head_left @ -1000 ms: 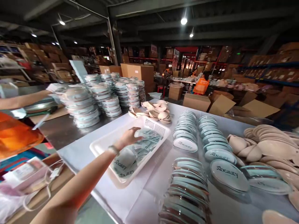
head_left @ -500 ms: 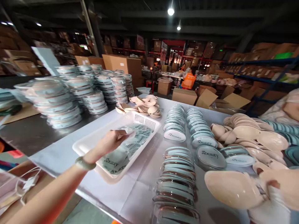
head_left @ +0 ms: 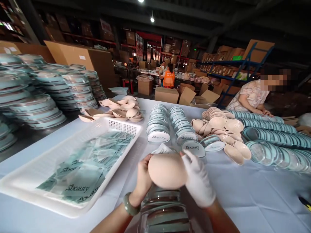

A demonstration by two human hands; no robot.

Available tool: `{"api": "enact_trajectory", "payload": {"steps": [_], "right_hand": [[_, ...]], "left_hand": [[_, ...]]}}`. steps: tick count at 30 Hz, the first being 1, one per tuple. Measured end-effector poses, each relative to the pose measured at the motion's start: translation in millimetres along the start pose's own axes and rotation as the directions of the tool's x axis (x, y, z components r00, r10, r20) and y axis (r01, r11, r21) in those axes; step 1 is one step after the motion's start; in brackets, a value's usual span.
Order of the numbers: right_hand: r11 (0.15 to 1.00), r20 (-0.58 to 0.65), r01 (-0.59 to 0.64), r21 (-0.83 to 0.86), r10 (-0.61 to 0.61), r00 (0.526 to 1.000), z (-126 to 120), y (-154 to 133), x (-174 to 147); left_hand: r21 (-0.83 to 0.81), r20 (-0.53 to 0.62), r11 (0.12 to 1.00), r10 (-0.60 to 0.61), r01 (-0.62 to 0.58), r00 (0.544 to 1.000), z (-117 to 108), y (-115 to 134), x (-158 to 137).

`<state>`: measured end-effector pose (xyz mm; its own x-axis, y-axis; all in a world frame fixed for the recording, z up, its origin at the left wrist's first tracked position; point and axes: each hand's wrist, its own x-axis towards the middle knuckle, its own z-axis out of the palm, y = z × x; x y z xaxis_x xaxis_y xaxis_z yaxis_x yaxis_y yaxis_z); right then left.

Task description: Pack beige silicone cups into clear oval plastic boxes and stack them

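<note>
Both my hands hold a beige stick-on bra cup in front of me, over the near row of clear cases. My left hand, bare with a green bangle at the wrist, grips its left edge. My right hand, in a white glove, is closed on its right edge. Behind the cup's top edge shows a small white packet; which fingers touch it is hidden. To the left stands a white plastic basket with printed "beauty" packets inside.
Loose beige cups lie behind the basket, and more cups are heaped at right. Rows of teal cases stretch to the right. Tall case stacks stand at left. A co-worker leans over the table's far right.
My left hand has left the basket and moved right to the bra cup. The cup is now centred between both hands. The view has turned right, bringing the co-worker into sight.
</note>
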<state>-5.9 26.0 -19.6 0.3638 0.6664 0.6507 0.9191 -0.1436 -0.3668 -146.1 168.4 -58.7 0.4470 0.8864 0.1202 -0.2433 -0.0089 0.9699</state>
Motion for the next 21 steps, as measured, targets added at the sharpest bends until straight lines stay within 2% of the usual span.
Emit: {"api": "enact_trajectory", "payload": {"steps": [1,2,3,4,5,6,7,8,9,10,11,12,13,14,15,16,18,21], "right_hand": [[0.981,0.045,0.191,-0.033,-0.189,0.981,-4.6,-8.0,-5.9],[0.921,0.086,0.387,-0.043,-0.383,0.92,-7.7,-14.7,-11.6],[0.838,0.107,0.544,-0.037,-0.538,0.836,-9.1,-19.2,-16.5],[0.774,0.107,0.633,-0.026,-0.627,0.772,-9.0,-20.5,-20.6],[0.765,0.086,0.644,-0.016,-0.641,0.763,-7.4,-18.0,-23.8],[0.798,0.054,0.603,-0.012,-0.601,0.797,-4.8,-11.1,-26.3],[0.863,0.017,0.505,-0.002,-0.505,0.863,-1.3,0.0,-28.0],[0.926,-0.007,0.377,0.023,-0.377,0.926,2.7,14.8,-28.9],[0.968,-0.031,0.245,0.059,-0.243,0.969,7.1,32.1,-28.7],[0.987,-0.058,0.124,0.098,-0.119,0.991,12.0,50.5,-26.5],[0.991,-0.092,0.031,0.132,-0.019,0.996,17.5,68.4,-22.0],[0.986,-0.125,-0.04,0.165,0.061,0.99,23.7,84.2,-14.7],[0.976,-0.134,-0.097,0.195,0.124,0.983,30.7,96.8,-4.8],[0.964,-0.112,-0.143,0.222,0.171,0.979,38.2,105.6,7.1],[0.95,-0.066,-0.192,0.248,0.214,0.975,45.8,110.6,19.9],[0.937,-0.002,-0.231,0.262,0.24,0.971,53.0,112.4,32.4],[0.935,0.108,-0.257,0.246,0.237,0.966,64.0,110.3,52.4],[0.959,0.194,-0.197,0.204,0.157,0.968,67.0,107.1,63.8]], "left_hand": [[0.002,-0.023,1.0,-0.002,0.002,1.0,-6.7,-0.1,-2.7],[0.01,-0.049,1.0,-0.007,0.007,0.999,-11.8,-0.2,-6.9],[0.025,-0.071,1.0,-0.009,0.01,0.997,-14.8,0.0,-11.9],[0.045,-0.079,0.999,0.006,-0.002,0.997,-15.8,1.1,-17.2],[0.059,-0.051,0.998,0.03,-0.027,0.998,-15.2,3.4,-22.1],[0.052,0.018,0.998,0.045,-0.046,0.999,-13.4,7.4,-25.9],[0.023,0.127,0.999,0.04,-0.043,0.991,-11.4,12.9,-27.9],[-0.019,0.261,1.0,0.017,-0.013,0.965,-9.8,19.6,-27.7],[-0.064,0.396,0.997,-0.009,0.037,0.918,-9.3,26.5,-25.0],[-0.091,0.499,0.992,-0.031,0.088,0.866,-10.0,32.4,-19.7],[-0.095,0.539,0.989,-0.044,0.113,0.841,-11.9,35.9,-12.1],[-0.071,0.506,0.993,-0.044,0.093,0.861,-14.7,36.1,-2.5],[-0.01,0.419,0.999,-0.03,0.037,0.908,-17.7,32.5,8.3],[0.091,0.308,0.996,-0.006,-0.023,0.951,-20.3,25.1,19.6],[0.217,0.214,0.974,0.012,-0.06,0.977,-22.2,14.4,30.8],[0.336,0.171,0.939,0.009,-0.067,0.985,-23.1,1.6,40.9],[0.457,0.25,0.887,-0.062,-0.061,0.966,-22.9,-25.3,55.8],[0.436,0.395,0.897,-0.116,-0.074,0.912,-24.5,-54.1,63.1]]}}
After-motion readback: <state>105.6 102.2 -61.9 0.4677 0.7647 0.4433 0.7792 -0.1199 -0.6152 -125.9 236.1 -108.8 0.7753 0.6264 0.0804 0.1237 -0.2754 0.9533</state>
